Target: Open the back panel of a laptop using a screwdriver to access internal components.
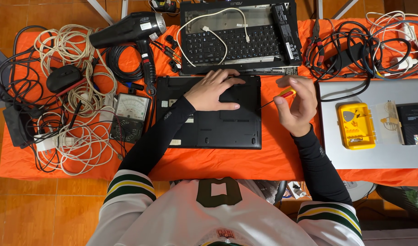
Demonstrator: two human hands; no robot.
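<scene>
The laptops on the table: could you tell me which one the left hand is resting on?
The left hand rests on the black upturned laptop in the middle, not the keyboard-up one behind or the silver one.

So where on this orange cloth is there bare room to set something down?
Bare orange cloth runs along the near edge, below the black laptop base. A narrow strip lies between that base and the silver laptop. Cables crowd the left and the far right.
</scene>
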